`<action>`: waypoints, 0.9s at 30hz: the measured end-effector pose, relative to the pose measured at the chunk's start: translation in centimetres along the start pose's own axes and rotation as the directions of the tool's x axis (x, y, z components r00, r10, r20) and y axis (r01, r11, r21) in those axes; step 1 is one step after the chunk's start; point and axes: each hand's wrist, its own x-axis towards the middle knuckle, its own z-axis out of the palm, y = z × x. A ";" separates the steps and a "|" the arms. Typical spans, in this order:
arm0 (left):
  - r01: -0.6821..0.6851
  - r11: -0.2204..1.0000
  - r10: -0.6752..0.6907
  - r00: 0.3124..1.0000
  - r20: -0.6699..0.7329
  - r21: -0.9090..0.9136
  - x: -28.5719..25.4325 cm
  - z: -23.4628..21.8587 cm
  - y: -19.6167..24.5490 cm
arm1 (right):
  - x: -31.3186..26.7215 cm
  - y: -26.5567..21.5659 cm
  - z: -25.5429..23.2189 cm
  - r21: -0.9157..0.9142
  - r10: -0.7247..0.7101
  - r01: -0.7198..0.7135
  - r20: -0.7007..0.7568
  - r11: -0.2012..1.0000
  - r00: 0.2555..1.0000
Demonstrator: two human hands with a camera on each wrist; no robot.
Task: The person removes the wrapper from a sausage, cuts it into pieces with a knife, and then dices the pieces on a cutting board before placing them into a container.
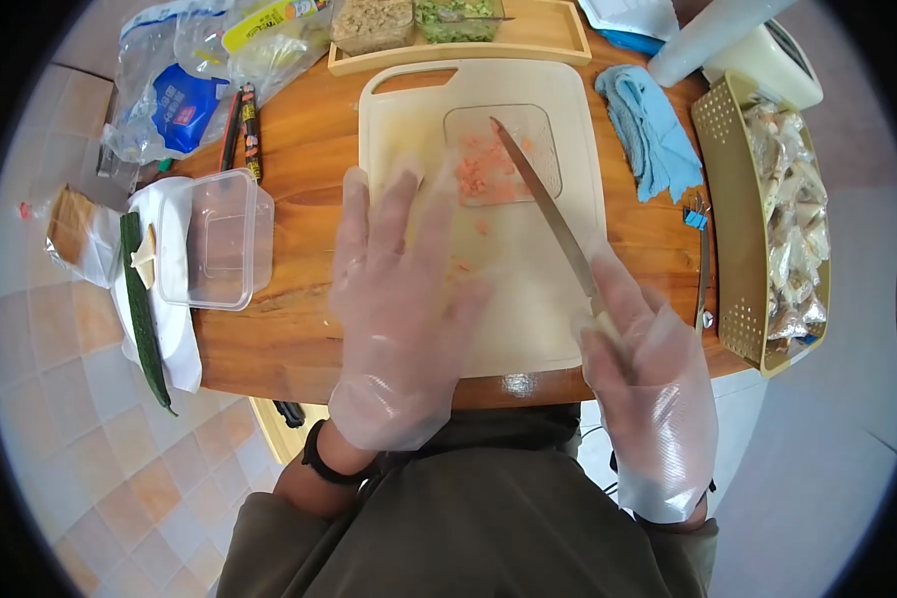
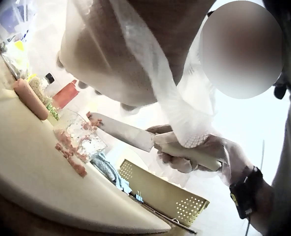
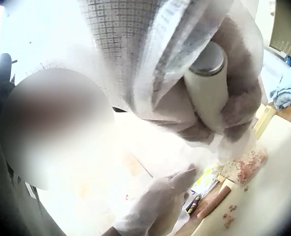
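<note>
A white cutting board (image 1: 538, 309) lies in front of me. On its far part is a clear container (image 1: 543, 135) with chopped pink bits (image 1: 476, 177) in it; a few crumbs lie nearer. My gloved right hand (image 1: 646, 344) grips the pale handle of a knife (image 1: 548, 209), whose tip overlaps the container and carries some bits. Blurred and spread-fingered, my gloved left hand (image 1: 394, 289) is over the board's left part and holds nothing. A sausage (image 2: 31, 99) shows on the board in the left wrist view; in the head view the left hand hides that area.
Left of the board stand an empty plastic box (image 1: 219, 284) and a cucumber (image 1: 142, 319). A wooden tray (image 1: 538, 30) with filled containers is behind it. On the right are a blue cloth (image 1: 648, 135) and a basket (image 1: 733, 229) of wrapped packets.
</note>
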 end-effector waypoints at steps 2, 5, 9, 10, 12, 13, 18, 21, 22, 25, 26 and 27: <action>0.003 0.994 -0.010 0.998 0.069 0.107 0.6 0.1 0.3 | 0.3 -0.5 -0.3 -0.003 0.052 -0.052 0.024 0.999 0.998; 0.029 0.993 -0.039 0.995 0.093 0.112 1.4 0.0 1.2 | 0.3 -1.0 -0.7 0.074 0.121 -0.121 0.014 0.990 0.993; 0.021 0.994 -0.032 0.994 0.106 0.106 2.0 0.4 1.4 | 0.0 0.5 -0.5 0.247 0.164 -0.157 -0.004 0.956 0.987; 0.003 0.992 -0.016 0.995 0.100 0.130 2.2 0.6 1.3 | -0.1 0.4 -0.7 0.248 0.164 -0.158 -0.006 0.956 0.986; -0.014 0.987 -0.001 0.995 0.095 0.158 2.6 0.7 1.3 | -0.2 0.1 -1.2 0.430 0.290 -0.312 0.117 0.847 0.950; -0.033 0.985 0.015 0.994 0.104 0.172 3.0 0.7 1.6 | -0.2 0.3 -1.2 0.433 0.286 -0.307 0.116 0.848 0.951; -0.087 0.979 0.057 0.986 0.159 0.186 4.2 1.1 2.0 | -0.4 0.5 -1.1 0.592 0.315 -0.345 0.159 0.728 0.936; -0.051 0.972 0.024 0.993 0.116 0.228 4.3 2.3 1.3 | -0.5 1.1 -1.0 0.619 0.305 -0.337 0.162 0.709 0.938; -0.036 0.973 0.013 0.995 0.104 0.228 4.3 2.4 1.0 | -0.6 1.3 -0.9 0.622 0.308 -0.339 0.162 0.706 0.938; -0.034 0.972 0.017 0.997 0.073 0.234 3.8 2.7 -0.2 | -0.5 1.8 -0.7 0.599 0.328 -0.330 0.117 0.729 0.937; -0.046 0.970 0.034 0.998 0.053 0.238 3.7 2.7 -0.3 | -0.5 1.7 -0.8 0.631 0.317 -0.319 0.121 0.707 0.941; -0.047 0.970 0.035 0.998 0.054 0.240 3.8 2.6 -0.2 | -0.6 1.6 -0.9 0.661 0.305 -0.308 0.124 0.684 0.944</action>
